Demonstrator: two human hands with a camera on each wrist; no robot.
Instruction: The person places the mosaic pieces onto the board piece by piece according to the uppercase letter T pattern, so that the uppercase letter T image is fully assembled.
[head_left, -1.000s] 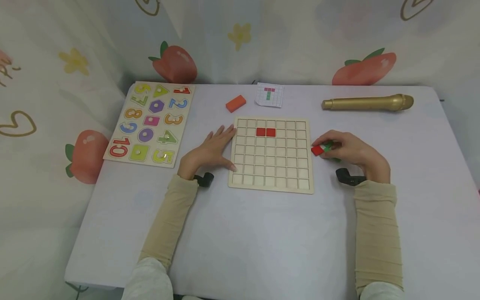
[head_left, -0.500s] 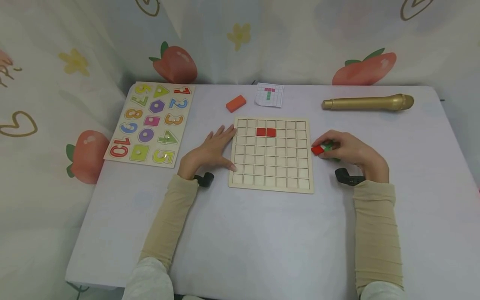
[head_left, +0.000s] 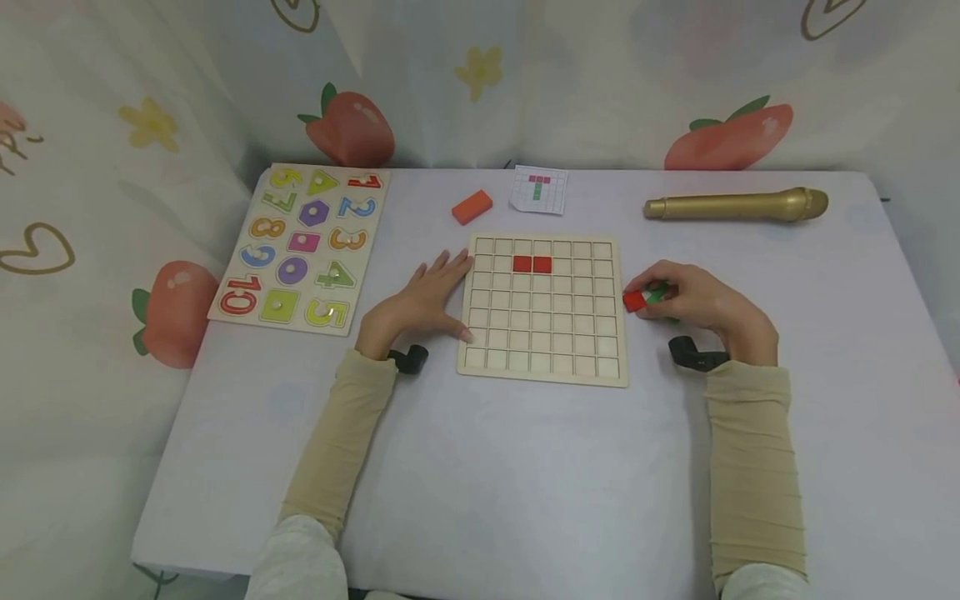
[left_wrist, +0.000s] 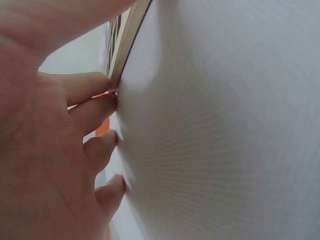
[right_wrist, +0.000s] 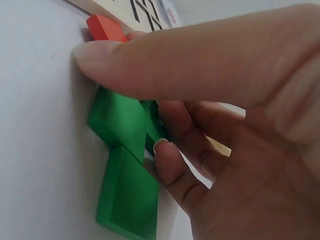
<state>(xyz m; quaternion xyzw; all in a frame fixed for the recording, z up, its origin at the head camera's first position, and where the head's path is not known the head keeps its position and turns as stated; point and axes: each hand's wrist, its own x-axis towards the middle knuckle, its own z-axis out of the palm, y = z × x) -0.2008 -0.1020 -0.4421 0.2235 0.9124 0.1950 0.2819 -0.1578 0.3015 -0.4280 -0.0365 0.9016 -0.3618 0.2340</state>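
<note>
A light wooden grid board [head_left: 551, 367] lies in the middle of the table, with two red squares [head_left: 532, 264] side by side in its second row from the back. My left hand [head_left: 422, 302] is spread at the board's left side, thumb and forefinger at its edge; other fingertips rest on the cloth in the left wrist view. To the right of the board, my right hand [head_left: 693, 293] pinches a red tile [right_wrist: 106, 28] between thumb and fingers, low over the table. Several green tiles [right_wrist: 125, 195] lie under and beside that hand, partly hidden by the thumb and fingers.
An orange block [head_left: 472, 207] and a small pattern card [head_left: 551, 200] with a pink and green T sit behind the board. A gold microphone [head_left: 735, 207] lies at the back right. A number and shape puzzle [head_left: 341, 258] occupies the left.
My right hand has shifted very slightly to the left, and the red tile at its fingertips has turned a little. The left hand and the board stay where they were.
</note>
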